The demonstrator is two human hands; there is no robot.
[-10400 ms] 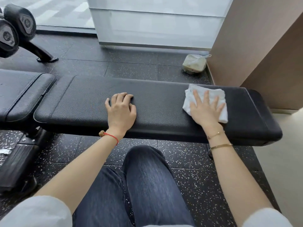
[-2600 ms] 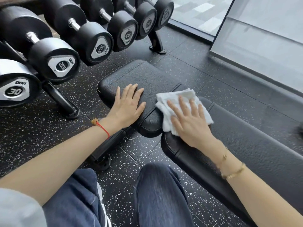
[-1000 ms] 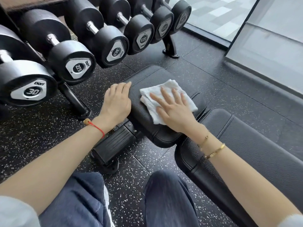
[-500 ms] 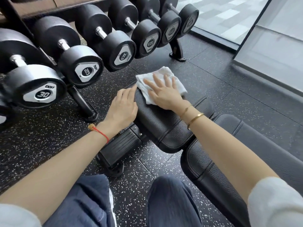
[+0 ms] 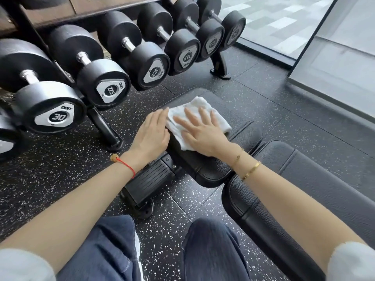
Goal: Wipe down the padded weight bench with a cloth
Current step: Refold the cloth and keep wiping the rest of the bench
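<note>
Right hand [image 5: 203, 134] flat on white cloth [image 5: 203, 110], fingers [image 5: 190, 116] spread open, pressing cloth onto the small seat pad [image 5: 239, 126] of the bench. Cloth sits near the pad's left edge, partly under the palm. Left hand [image 5: 152, 134] rests on that edge, fingers straight and together, gripping nothing, fingertips touching the cloth. Long back pad [image 5: 304, 179] lies just beside the seat pad, to the right. Dumbbells [image 5: 105, 86] on rack [image 5: 105, 128] to the left. Speckled floor [image 5: 60, 169] below.
</note>
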